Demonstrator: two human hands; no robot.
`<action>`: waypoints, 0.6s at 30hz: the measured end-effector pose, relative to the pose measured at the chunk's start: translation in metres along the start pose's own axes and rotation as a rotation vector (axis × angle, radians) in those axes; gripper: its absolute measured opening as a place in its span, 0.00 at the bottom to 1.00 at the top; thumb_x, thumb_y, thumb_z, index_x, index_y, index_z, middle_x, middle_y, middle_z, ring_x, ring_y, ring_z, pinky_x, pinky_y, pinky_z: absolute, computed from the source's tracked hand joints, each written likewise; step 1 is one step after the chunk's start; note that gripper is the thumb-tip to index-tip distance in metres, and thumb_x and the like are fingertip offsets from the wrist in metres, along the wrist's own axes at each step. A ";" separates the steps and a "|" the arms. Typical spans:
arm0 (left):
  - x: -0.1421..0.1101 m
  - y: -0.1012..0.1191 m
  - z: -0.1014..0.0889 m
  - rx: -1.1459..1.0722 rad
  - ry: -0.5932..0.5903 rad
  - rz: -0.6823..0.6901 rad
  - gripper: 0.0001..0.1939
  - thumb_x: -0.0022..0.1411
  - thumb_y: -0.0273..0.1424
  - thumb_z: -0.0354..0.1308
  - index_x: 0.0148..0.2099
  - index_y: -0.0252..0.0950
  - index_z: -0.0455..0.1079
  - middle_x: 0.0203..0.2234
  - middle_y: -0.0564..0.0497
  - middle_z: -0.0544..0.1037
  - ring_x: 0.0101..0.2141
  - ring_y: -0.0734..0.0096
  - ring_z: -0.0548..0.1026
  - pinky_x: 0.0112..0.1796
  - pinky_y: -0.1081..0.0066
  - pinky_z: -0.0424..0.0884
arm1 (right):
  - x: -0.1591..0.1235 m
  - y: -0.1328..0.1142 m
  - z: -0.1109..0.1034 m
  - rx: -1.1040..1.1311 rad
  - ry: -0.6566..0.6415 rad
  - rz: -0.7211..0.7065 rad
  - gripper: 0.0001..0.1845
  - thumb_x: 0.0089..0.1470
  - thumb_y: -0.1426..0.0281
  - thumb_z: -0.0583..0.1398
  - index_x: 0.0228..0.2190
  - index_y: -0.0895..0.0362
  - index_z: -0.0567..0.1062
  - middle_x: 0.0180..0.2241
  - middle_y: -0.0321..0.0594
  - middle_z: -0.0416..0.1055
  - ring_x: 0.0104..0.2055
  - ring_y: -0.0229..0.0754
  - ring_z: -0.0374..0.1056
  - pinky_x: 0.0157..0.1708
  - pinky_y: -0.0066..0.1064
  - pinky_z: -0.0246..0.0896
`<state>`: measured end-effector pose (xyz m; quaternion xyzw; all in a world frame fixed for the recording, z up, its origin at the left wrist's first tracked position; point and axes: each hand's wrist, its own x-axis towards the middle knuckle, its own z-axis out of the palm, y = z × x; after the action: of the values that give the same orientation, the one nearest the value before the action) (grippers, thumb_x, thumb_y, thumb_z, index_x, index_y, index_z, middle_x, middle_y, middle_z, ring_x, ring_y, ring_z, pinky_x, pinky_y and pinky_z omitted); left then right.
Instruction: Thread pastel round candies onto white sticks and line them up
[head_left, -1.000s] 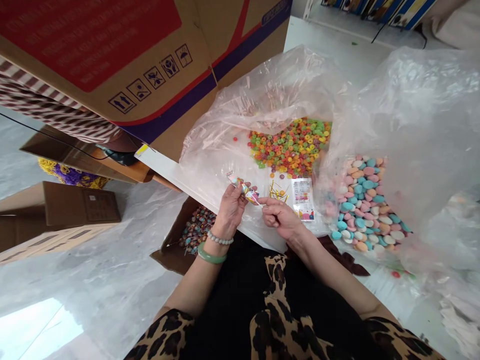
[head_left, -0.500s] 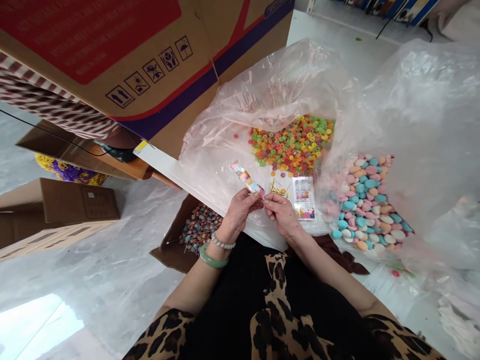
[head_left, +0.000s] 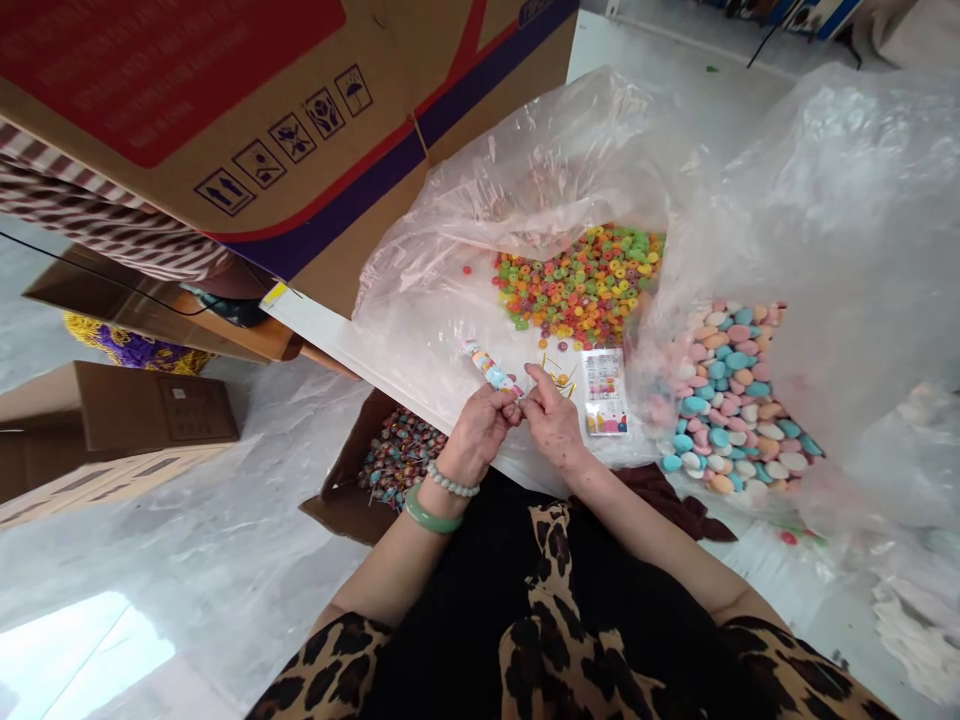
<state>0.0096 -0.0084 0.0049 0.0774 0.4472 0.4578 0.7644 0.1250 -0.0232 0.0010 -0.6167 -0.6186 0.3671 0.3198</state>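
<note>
My left hand (head_left: pixel 480 428) pinches the lower end of a small clear packet of coloured candies (head_left: pixel 491 368), which sticks up and to the left. My right hand (head_left: pixel 551 415) is closed against the same end, fingertips touching the left hand's. Just beyond the hands lie yellow twist ties (head_left: pixel 559 374) and a printed card (head_left: pixel 604 392) on clear plastic. Behind them is a heap of coloured ring candies (head_left: pixel 581 285) in an open plastic bag.
A second clear bag (head_left: pixel 739 395) with pastel oval candies lies to the right. A big cardboard box (head_left: pixel 247 120) looms upper left. An open box of wrapped sweets (head_left: pixel 394 458) sits below my left wrist. More cartons (head_left: pixel 112 425) stand on the marble floor at left.
Both hands have come together at the packet's lower end; the packet now points more upright and to the left, and the hands have shifted slightly up.
</note>
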 end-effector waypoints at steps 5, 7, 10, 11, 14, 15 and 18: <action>-0.006 0.003 -0.005 -0.022 -0.106 -0.125 0.07 0.47 0.22 0.63 0.27 0.32 0.67 0.17 0.56 0.67 0.21 0.80 0.66 0.27 0.76 0.65 | -0.003 0.004 -0.004 -0.208 0.047 -0.310 0.17 0.60 0.73 0.50 0.44 0.54 0.76 0.35 0.42 0.76 0.38 0.44 0.70 0.40 0.34 0.64; -0.011 0.006 -0.006 -0.027 -0.131 -0.128 0.09 0.47 0.25 0.66 0.33 0.33 0.71 0.21 0.55 0.71 0.23 0.79 0.68 0.27 0.76 0.65 | -0.004 0.005 -0.007 -0.313 0.104 -0.406 0.17 0.62 0.72 0.49 0.42 0.56 0.77 0.30 0.44 0.75 0.36 0.45 0.70 0.39 0.35 0.62; -0.014 0.008 -0.005 -0.030 -0.148 -0.167 0.15 0.51 0.37 0.67 0.38 0.34 0.74 0.30 0.50 0.76 0.29 0.74 0.72 0.31 0.73 0.68 | -0.007 0.005 -0.007 -0.409 0.130 -0.472 0.18 0.62 0.72 0.48 0.39 0.57 0.77 0.27 0.44 0.72 0.33 0.46 0.67 0.38 0.37 0.60; -0.013 0.007 -0.005 -0.029 -0.128 -0.150 0.15 0.52 0.40 0.66 0.37 0.34 0.74 0.31 0.49 0.76 0.31 0.72 0.72 0.33 0.71 0.69 | -0.008 0.005 -0.006 -0.416 0.112 -0.482 0.18 0.62 0.72 0.48 0.38 0.57 0.77 0.27 0.45 0.72 0.33 0.46 0.67 0.38 0.37 0.59; -0.008 0.003 -0.003 -0.015 0.007 0.020 0.14 0.51 0.39 0.67 0.29 0.33 0.72 0.26 0.51 0.74 0.28 0.74 0.71 0.33 0.72 0.67 | -0.015 0.002 -0.004 -0.346 0.022 -0.471 0.17 0.62 0.72 0.49 0.37 0.56 0.77 0.29 0.46 0.72 0.35 0.47 0.67 0.40 0.39 0.59; -0.006 0.000 -0.002 -0.012 0.051 0.080 0.13 0.50 0.38 0.67 0.27 0.32 0.72 0.24 0.52 0.73 0.27 0.76 0.70 0.33 0.73 0.67 | -0.016 0.000 -0.005 -0.290 -0.001 -0.448 0.16 0.62 0.71 0.49 0.36 0.56 0.77 0.30 0.47 0.72 0.35 0.47 0.67 0.41 0.39 0.59; -0.004 -0.004 0.000 -0.001 0.102 0.185 0.13 0.51 0.38 0.66 0.30 0.31 0.74 0.25 0.51 0.75 0.29 0.75 0.71 0.35 0.72 0.67 | -0.015 -0.009 -0.010 -0.058 0.014 -0.248 0.11 0.60 0.65 0.54 0.37 0.54 0.74 0.34 0.44 0.73 0.37 0.45 0.67 0.41 0.38 0.60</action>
<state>0.0115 -0.0139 0.0046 0.0948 0.4762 0.5301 0.6952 0.1292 -0.0377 0.0149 -0.5471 -0.6981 0.3023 0.3493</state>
